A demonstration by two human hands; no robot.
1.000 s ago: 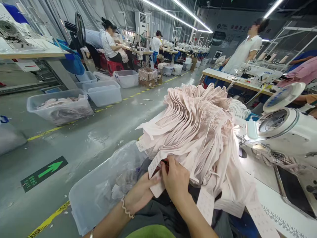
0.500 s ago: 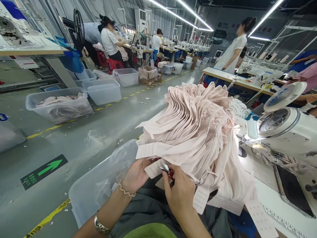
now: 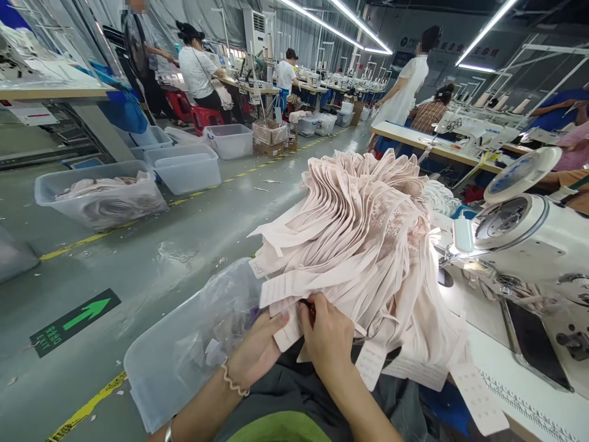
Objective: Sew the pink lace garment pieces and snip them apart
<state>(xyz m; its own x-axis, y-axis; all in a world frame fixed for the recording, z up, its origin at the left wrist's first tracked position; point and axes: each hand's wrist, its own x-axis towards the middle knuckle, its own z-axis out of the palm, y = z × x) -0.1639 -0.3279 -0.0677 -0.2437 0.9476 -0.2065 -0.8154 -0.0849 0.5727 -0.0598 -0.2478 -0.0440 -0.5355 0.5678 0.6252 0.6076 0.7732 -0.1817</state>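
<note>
A large pile of pale pink bras (image 3: 359,227), some with lace, spreads over the sewing table in front of me. My left hand (image 3: 260,347) pinches the flat end of a bra band (image 3: 288,330) at the pile's near edge. Close beside it, my right hand (image 3: 327,337) is closed around small thread snips (image 3: 313,312). Only a bit of their reddish handle shows; the blades are hidden behind fingers and fabric. Other band ends with rows of small marks hang over my lap.
To the right stand a white sewing machine (image 3: 543,239) and a dark phone (image 3: 536,341) on the tabletop. A clear plastic bin (image 3: 151,368) sits at my lower left. More bins (image 3: 184,169) line the floor, and several people work at machines beyond.
My right hand and the snips have moved in against the band, and the blades no longer show. The left hand has turned, thumb over the band end. In the background, people have shifted.
</note>
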